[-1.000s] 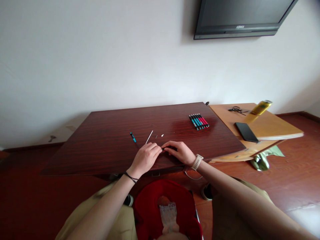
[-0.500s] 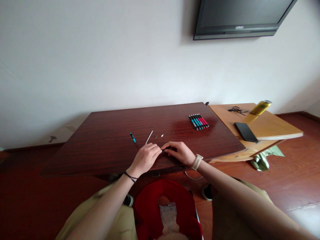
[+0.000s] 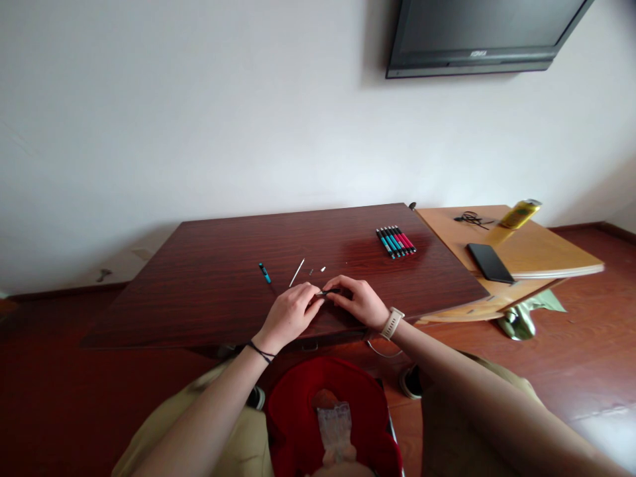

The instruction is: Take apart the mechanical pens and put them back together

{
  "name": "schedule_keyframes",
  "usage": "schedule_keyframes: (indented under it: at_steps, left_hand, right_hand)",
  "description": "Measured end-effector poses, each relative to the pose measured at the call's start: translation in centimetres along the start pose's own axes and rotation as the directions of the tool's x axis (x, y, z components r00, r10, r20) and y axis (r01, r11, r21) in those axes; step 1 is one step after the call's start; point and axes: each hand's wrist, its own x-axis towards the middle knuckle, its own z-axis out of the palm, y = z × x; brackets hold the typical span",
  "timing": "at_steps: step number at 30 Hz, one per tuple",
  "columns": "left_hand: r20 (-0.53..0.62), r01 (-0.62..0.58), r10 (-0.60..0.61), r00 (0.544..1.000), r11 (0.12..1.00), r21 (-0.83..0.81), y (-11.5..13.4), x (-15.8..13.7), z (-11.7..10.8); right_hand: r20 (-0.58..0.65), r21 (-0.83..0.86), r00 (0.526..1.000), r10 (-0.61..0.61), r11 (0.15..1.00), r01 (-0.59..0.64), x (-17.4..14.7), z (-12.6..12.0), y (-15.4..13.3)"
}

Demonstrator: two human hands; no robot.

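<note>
My left hand (image 3: 289,313) and my right hand (image 3: 360,303) meet over the near edge of the dark red wooden table (image 3: 209,298). Between their fingertips is a thin dark pen barrel (image 3: 328,291), pinched at its left end by my left fingers and gripped along its length by my right hand. Just beyond the hands lie a thin white refill (image 3: 297,272), a teal pen piece (image 3: 264,272) and two tiny parts (image 3: 317,270). A row of several black, teal and pink pens (image 3: 395,240) lies at the table's far right.
A lighter wooden side table (image 3: 536,255) to the right carries a black phone (image 3: 489,262), a yellow can (image 3: 519,212) and a tangled black cord (image 3: 470,218). A dark screen (image 3: 481,33) hangs on the white wall. A red cushion (image 3: 328,417) is in my lap.
Both hands have lifted slightly and moved a little away from me, and the dark pen barrel now shows more clearly between the fingertips.
</note>
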Motion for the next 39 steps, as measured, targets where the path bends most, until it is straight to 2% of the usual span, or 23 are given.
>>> schedule_keyframes:
  at_steps: [6,39]
  left_hand:
    - [-0.048,0.015,-0.014,0.999,1.0,0.013,-0.3,-0.14,0.28]
    - [-0.035,0.003,-0.002,0.999,1.0,0.03,-0.07,-0.1,0.03]
  right_hand:
    - [0.017,0.004,1.0,-0.014,1.0,0.014,0.07,0.14,-0.07]
    - [0.012,-0.006,1.0,0.01,1.0,-0.01,0.01,0.25,-0.09]
